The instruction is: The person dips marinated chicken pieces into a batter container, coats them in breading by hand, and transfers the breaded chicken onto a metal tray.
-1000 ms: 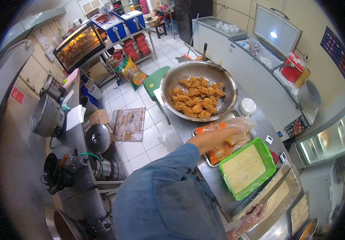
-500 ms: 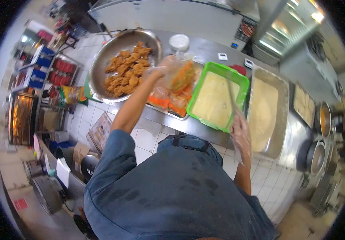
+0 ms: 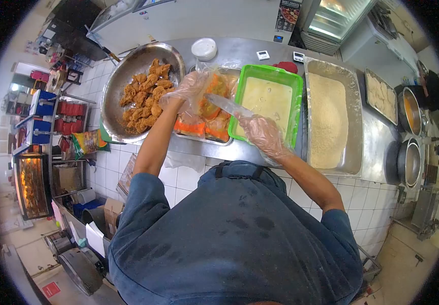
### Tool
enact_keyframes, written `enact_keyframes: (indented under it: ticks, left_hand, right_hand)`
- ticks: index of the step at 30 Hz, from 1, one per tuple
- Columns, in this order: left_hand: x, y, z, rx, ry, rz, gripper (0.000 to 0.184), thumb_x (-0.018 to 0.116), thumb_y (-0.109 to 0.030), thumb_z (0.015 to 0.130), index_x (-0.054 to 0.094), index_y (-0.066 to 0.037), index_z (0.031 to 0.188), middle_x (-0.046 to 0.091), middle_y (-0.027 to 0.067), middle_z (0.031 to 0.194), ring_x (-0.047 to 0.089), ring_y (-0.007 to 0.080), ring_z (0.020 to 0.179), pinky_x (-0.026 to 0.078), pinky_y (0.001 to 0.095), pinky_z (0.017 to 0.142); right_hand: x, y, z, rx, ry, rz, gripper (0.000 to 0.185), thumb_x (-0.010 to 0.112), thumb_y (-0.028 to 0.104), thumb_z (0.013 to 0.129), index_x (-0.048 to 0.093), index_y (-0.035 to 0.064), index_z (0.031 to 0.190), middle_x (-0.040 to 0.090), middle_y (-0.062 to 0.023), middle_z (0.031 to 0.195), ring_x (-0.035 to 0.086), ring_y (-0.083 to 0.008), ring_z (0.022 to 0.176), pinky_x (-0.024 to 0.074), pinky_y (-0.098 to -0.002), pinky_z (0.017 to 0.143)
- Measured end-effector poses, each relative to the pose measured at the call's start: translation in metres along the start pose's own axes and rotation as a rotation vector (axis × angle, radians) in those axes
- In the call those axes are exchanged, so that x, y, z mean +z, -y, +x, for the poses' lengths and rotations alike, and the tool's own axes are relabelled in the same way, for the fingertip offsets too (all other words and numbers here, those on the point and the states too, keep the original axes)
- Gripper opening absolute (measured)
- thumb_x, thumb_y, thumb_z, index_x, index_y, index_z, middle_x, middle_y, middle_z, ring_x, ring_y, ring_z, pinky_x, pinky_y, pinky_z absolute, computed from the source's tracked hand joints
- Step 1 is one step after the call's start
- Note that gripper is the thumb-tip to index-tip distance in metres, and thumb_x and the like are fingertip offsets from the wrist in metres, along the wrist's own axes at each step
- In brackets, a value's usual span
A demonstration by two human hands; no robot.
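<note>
"GEA" can be read in small letters on the freezer (image 3: 214, 23). The print on the poster (image 3: 288, 16), the red sign (image 3: 51, 290) and the colorful sack (image 3: 88, 142), and the displays of the timers (image 3: 263, 55), are too small to be made out.

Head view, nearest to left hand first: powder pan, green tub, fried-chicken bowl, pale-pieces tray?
1. Fried-chicken bowl, left of the left hand
2. Green tub, right of the hand
3. Powder pan, right of the tub
4. Pale-pieces tray, far right

Gloved hands (image 3: 264, 134), knife (image 3: 227, 105), bagged food (image 3: 210, 100)
</note>
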State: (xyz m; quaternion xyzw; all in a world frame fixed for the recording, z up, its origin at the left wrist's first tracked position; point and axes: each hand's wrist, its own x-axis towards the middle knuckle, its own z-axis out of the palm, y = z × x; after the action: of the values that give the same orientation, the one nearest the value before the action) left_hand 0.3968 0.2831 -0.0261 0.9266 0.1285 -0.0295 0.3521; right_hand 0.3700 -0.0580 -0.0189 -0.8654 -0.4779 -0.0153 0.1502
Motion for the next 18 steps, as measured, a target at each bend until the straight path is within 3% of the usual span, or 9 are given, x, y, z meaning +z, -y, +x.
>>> enact_keyframes:
  ticks: [3, 7, 9, 10, 12, 15, 16, 18]
  left_hand:
    - [0.000, -0.017, -0.002, -0.151, 0.064, 0.131, 0.052, 0.048, -0.047, 0.102, 0.065, -0.001, 0.120, 0.068, 0.0276, 0.099, 0.068, 0.0357, 0.094, 0.051, 0.0467, 0.085]
    - [0.022, -0.039, -0.023, 0.135, -0.074, 0.195, 0.049, 0.047, -0.046, 0.102, 0.066, -0.003, 0.117, 0.067, 0.0292, 0.099, 0.067, 0.0406, 0.094, 0.050, 0.0493, 0.083]
    - [0.031, -0.039, -0.022, 0.182, -0.077, 0.125, 0.047, 0.048, -0.045, 0.102, 0.066, -0.004, 0.117, 0.068, 0.0286, 0.101, 0.066, 0.0432, 0.096, 0.050, 0.0501, 0.084]
    - [0.039, -0.045, -0.019, 0.167, 0.011, 0.153, 0.047, 0.047, -0.045, 0.102, 0.066, -0.005, 0.117, 0.068, 0.0281, 0.102, 0.066, 0.0437, 0.098, 0.050, 0.0501, 0.085]
    - [0.055, -0.056, -0.020, 0.124, 0.185, 0.205, 0.046, 0.047, -0.045, 0.102, 0.066, -0.006, 0.118, 0.068, 0.0272, 0.105, 0.065, 0.0446, 0.101, 0.050, 0.0500, 0.087]
    - [0.021, -0.030, -0.014, 0.150, -0.034, 0.159, 0.049, 0.047, -0.045, 0.100, 0.063, -0.002, 0.118, 0.067, 0.0310, 0.102, 0.066, 0.0470, 0.090, 0.053, 0.0531, 0.080]
    - [0.012, -0.027, -0.016, -0.031, 0.024, 0.081, 0.056, 0.041, -0.050, 0.103, 0.065, -0.002, 0.117, 0.068, 0.0285, 0.106, 0.065, 0.0438, 0.101, 0.049, 0.0490, 0.088]
    - [0.019, -0.035, -0.016, 0.085, 0.024, 0.097, 0.060, 0.040, -0.052, 0.102, 0.065, 0.000, 0.114, 0.067, 0.0307, 0.105, 0.064, 0.0453, 0.101, 0.049, 0.0494, 0.088]
  right_hand:
    - [-0.002, 0.002, 0.006, -0.025, 0.012, -0.039, 0.047, 0.053, 0.015, 0.095, 0.053, 0.0099, 0.141, 0.062, -0.0111, 0.065, 0.065, -0.0270, 0.058, 0.0536, -0.0437, 0.053]
    - [-0.004, 0.008, 0.023, 0.028, 0.083, -0.019, 0.050, 0.055, 0.011, 0.089, 0.053, 0.0054, 0.139, 0.061, -0.0124, 0.063, 0.064, -0.0285, 0.055, 0.0537, -0.0437, 0.052]
    - [0.014, 0.007, 0.038, -0.008, -0.116, 0.099, 0.024, 0.054, 0.012, 0.089, 0.064, 0.0036, 0.109, 0.065, -0.0153, 0.070, 0.067, -0.0315, 0.062, 0.0550, -0.0454, 0.054]
    - [0.024, 0.007, 0.045, -0.028, -0.210, 0.159, 0.019, 0.054, 0.012, 0.089, 0.069, 0.0027, 0.093, 0.067, -0.0168, 0.074, 0.068, -0.0330, 0.065, 0.0556, -0.0462, 0.055]
    - [0.038, 0.007, 0.064, -0.007, -0.083, 0.077, 0.020, 0.054, 0.011, 0.088, 0.069, 0.0029, 0.097, 0.067, -0.0171, 0.074, 0.069, -0.0338, 0.066, 0.0564, -0.0471, 0.056]
    - [-0.010, 0.008, 0.071, 0.072, -0.011, 0.055, 0.020, 0.054, 0.012, 0.087, 0.069, 0.0040, 0.097, 0.067, -0.0186, 0.076, 0.069, -0.0346, 0.067, 0.0564, -0.0474, 0.057]
    - [-0.013, 0.010, 0.068, 0.081, -0.008, 0.083, 0.020, 0.054, 0.014, 0.088, 0.069, 0.0047, 0.096, 0.067, -0.0191, 0.077, 0.069, -0.0348, 0.068, 0.0561, -0.0477, 0.058]
    - [-0.001, 0.001, 0.080, 0.072, -0.048, 0.135, 0.020, 0.053, 0.017, 0.091, 0.069, 0.0064, 0.098, 0.068, -0.0199, 0.079, 0.069, -0.0353, 0.071, 0.0554, -0.0483, 0.060]
